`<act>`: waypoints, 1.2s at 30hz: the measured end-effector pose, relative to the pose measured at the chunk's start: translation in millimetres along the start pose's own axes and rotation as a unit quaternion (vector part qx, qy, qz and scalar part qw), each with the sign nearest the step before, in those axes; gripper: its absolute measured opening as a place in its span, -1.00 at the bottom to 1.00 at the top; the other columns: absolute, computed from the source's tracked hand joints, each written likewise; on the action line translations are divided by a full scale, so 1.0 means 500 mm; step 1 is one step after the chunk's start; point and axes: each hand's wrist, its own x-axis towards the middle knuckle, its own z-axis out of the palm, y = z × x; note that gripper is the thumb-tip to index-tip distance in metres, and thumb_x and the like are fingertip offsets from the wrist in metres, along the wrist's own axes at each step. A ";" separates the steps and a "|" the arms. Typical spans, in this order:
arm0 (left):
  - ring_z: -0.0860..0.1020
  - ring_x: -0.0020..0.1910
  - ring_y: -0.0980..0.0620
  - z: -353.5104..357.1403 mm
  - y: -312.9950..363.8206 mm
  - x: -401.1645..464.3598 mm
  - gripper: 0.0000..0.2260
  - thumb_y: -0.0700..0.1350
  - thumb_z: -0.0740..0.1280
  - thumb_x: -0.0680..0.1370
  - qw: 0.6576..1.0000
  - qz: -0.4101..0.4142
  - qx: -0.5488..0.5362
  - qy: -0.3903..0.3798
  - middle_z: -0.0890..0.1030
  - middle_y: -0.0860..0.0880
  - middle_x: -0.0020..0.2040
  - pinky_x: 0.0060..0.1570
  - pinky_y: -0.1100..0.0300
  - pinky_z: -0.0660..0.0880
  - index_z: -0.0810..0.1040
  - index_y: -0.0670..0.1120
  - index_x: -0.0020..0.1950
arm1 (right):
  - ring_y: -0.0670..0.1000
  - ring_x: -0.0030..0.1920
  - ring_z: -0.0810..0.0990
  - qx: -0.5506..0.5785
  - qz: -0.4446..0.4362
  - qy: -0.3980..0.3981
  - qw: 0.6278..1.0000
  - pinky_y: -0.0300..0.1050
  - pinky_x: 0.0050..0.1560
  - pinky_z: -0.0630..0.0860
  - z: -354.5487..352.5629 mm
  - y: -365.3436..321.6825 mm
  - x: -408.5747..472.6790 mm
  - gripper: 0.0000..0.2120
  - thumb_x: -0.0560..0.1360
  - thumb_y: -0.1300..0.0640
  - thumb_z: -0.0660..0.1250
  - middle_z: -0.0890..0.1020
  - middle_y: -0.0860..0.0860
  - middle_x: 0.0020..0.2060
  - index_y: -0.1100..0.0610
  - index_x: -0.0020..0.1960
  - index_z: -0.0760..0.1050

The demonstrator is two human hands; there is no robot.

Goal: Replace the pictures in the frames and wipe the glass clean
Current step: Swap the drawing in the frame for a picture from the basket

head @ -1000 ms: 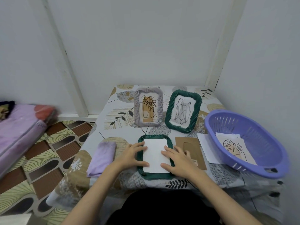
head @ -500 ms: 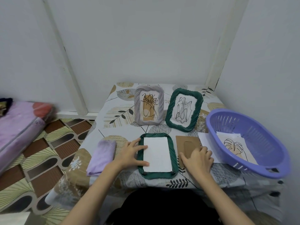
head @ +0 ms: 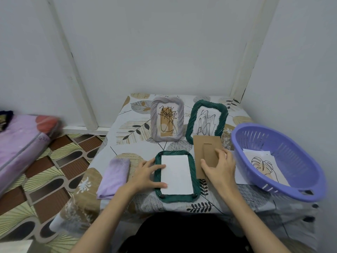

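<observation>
No legible text, labels, brands or numbers anywhere; framed pictures show only scribbled line drawings, no letters.

— What covers the bench (head: 138, 125)?
— A pale cloth printed with tan discs, striped leaves and dark sprigs; it hangs over the near edge.
— And on the floor to the left?
— A patterned floor covering (head: 45, 172) of brown, cream and dark rounded blocks. A pink-purple mattress (head: 20, 143) with a red patch lies on it at the far left, blurred.
— Behind the bench?
— Plain pale grey walls (head: 164, 48) meeting in a corner, with two slanted white painted strips (head: 73, 70) running up them, one on the left and one on the right.
— Anything in the bottom left corner?
— A pale flat object (head: 14, 246), too cropped to identify.
</observation>
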 end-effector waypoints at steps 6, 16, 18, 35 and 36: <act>0.04 0.43 -0.08 0.005 -0.005 0.003 0.13 0.68 0.02 -0.12 1.000 0.002 -0.006 0.016 0.08 0.01 0.52 0.42 -0.01 0.05 0.32 0.20 0.37 | 0.01 0.28 0.36 0.087 -0.040 -0.224 0.970 0.00 0.32 0.35 0.034 -0.074 -0.026 -0.50 0.40 -0.12 0.35 0.41 0.01 0.28 -0.08 0.32 0.41; 0.03 0.44 -0.06 0.010 -0.011 0.005 0.14 0.67 0.03 -0.12 1.000 0.004 -0.013 0.025 0.09 0.03 0.52 0.43 -0.02 0.03 0.32 0.18 0.38 | 0.12 0.28 0.27 -0.026 -0.010 -0.248 0.968 0.03 0.32 0.30 0.064 -0.093 -0.050 -0.46 0.43 -0.16 0.26 0.40 0.06 0.30 -0.04 0.38 0.35; 0.03 0.43 -0.06 0.011 -0.013 0.004 0.12 0.66 0.04 -0.10 1.000 0.004 -0.015 0.026 0.09 0.04 0.52 0.43 -0.02 0.03 0.32 0.19 0.38 | 0.12 0.26 0.27 -0.042 -0.011 -0.245 0.968 0.03 0.30 0.31 0.069 -0.095 -0.052 -0.45 0.44 -0.16 0.24 0.39 0.06 0.30 -0.03 0.39 0.33; 0.07 0.47 -0.02 -0.020 -0.021 0.005 -0.42 -0.03 0.43 0.43 0.996 0.002 -0.083 -0.015 0.19 0.04 0.49 0.46 -0.05 0.03 0.33 -0.02 0.41 | 0.19 0.18 0.29 -0.159 -0.034 -0.210 0.964 0.04 0.23 0.30 0.107 -0.124 -0.074 -0.46 0.46 -0.18 0.18 0.38 0.15 0.25 0.02 0.37 0.30; 0.06 0.47 -0.01 -0.020 -0.021 0.003 -0.43 -0.03 0.43 0.43 0.996 0.003 -0.089 -0.016 0.19 0.04 0.49 0.47 -0.05 0.03 0.34 -0.01 0.40 | 0.19 0.17 0.29 -0.162 -0.035 -0.209 0.964 0.04 0.22 0.30 0.109 -0.126 -0.075 -0.46 0.46 -0.19 0.18 0.38 0.15 0.25 0.02 0.37 0.29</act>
